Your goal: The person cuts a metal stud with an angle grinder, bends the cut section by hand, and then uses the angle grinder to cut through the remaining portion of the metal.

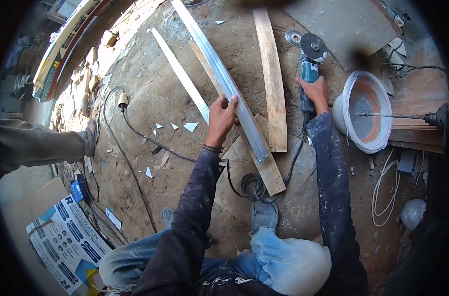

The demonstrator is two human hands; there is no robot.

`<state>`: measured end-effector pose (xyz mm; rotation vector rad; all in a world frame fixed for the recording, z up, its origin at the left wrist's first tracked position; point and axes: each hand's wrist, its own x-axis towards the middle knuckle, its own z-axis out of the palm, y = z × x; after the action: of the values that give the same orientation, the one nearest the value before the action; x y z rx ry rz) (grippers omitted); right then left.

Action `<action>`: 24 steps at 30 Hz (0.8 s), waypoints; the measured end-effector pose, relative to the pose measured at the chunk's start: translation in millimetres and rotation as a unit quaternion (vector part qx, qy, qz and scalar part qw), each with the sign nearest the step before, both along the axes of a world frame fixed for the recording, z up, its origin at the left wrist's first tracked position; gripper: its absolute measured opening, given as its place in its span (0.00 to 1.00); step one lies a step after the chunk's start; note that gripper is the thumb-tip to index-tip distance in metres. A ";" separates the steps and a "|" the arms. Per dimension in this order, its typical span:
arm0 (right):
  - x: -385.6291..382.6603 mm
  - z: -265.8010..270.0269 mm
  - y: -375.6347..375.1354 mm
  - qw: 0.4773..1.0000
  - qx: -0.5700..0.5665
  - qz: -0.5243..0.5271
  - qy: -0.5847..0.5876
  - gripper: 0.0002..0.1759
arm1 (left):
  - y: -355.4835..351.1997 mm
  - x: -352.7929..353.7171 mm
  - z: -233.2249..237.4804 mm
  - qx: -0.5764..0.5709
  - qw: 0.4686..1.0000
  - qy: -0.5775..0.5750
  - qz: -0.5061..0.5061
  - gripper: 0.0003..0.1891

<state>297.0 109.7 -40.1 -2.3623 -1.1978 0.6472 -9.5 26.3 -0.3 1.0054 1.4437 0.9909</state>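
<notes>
You crouched on rough ground, your left hand (222,114) gripping a long metal channel (218,69) laid along a wooden plank (273,178). Your right hand (314,91) clasped an angle grinder (309,69) resting beside it; the channel looked uncut.

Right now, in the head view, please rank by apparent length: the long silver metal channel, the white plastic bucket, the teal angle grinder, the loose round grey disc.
1. long silver metal channel
2-3. white plastic bucket and teal angle grinder: alike, grinder partly hidden
4. loose round grey disc
</notes>
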 end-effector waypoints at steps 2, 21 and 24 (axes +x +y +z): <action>9.6 -1.2 -1.8 1.000 0.012 0.015 0.001 0.58 | -0.1 -0.2 -11.8 -0.008 1.000 0.008 0.003 0.16; -11.1 207.1 -206.0 0.780 0.213 0.064 0.585 0.36 | -51.0 26.4 23.7 0.099 0.973 0.160 0.134 0.27; 9.1 181.4 -229.5 0.702 0.180 0.056 0.687 0.42 | -95.4 52.3 55.8 0.182 0.968 0.134 0.110 0.25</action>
<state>306.1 -119.8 141.3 -0.8759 -0.5827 1.5888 42.8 -69.0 55.6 1.3035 1.6578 1.3568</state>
